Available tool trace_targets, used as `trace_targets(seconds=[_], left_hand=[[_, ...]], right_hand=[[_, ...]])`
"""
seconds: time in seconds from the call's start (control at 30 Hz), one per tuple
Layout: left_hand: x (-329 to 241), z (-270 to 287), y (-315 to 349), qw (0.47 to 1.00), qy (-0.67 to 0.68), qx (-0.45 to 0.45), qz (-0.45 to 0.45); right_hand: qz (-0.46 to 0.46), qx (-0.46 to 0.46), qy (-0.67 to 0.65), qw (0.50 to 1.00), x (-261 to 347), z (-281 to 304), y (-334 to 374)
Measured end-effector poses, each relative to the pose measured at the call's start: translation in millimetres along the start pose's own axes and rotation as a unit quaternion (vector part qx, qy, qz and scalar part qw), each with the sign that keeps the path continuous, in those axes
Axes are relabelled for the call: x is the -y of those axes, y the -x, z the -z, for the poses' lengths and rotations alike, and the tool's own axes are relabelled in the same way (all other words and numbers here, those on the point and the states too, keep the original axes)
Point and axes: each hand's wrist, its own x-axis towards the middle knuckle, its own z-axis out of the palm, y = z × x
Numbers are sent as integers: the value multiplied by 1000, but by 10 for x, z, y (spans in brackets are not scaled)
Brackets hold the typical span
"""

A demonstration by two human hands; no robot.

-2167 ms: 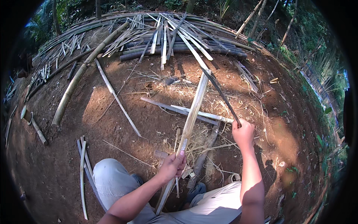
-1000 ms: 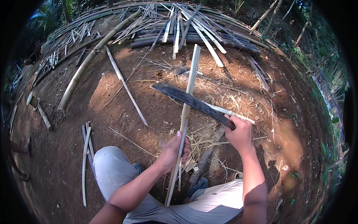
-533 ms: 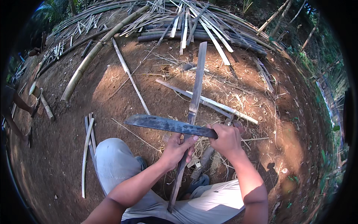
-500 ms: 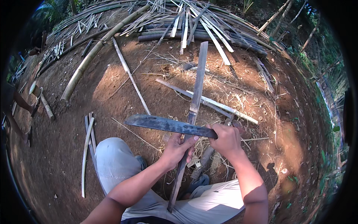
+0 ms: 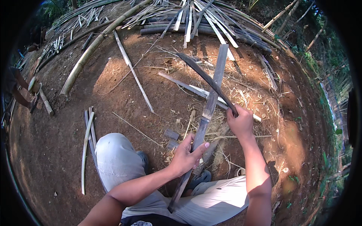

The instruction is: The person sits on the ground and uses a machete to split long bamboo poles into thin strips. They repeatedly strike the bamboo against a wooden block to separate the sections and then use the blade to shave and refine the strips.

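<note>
My left hand (image 5: 186,155) is wrapped around a long, dark split bamboo strip (image 5: 210,106), below its pale node. The strip slants from my lap up and away to the right. My right hand (image 5: 241,122) grips a machete (image 5: 198,69) at its near end, and the fingers hide the handle. The long dark blade appears nearly edge-on and crosses the strip above the node, its tip pointing far left. Whether the edge touches the strip I cannot tell. Under it on the ground lie a pale split strip (image 5: 194,88) and curled shavings (image 5: 241,92).
Split strips and dark poles (image 5: 166,29) are heaped at the back. A thick bamboo pole (image 5: 90,49) lies at the left, with a thin stick (image 5: 130,66) nearer. Narrow strips (image 5: 87,150) rest beside my left knee. Another person's legs (image 5: 22,96) show at the far left.
The machete has moved farther up the strip and turned from its broad side to nearly edge-on, tip swinging away. The strip's far end has shifted right. Both hands keep their hold.
</note>
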Motion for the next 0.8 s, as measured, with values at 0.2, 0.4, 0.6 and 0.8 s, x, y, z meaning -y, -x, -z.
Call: trace_targets(seconds=[0.2,0.4,0.6,0.8], left_hand=[[-8,70,-105,998,-17,-54,-25],[65,146,-130,998,-37,-32,35],[57,83,-45,999,9,-35,5],[129,55,68,997,46,14,53]], right_hand=[[115,60,-11,991,230,-15,221],[192,100,-39,975,276,-97,328],[162,60,-55,983,186,-171,182],[57,-32,-14,998,-109,-135,-158]])
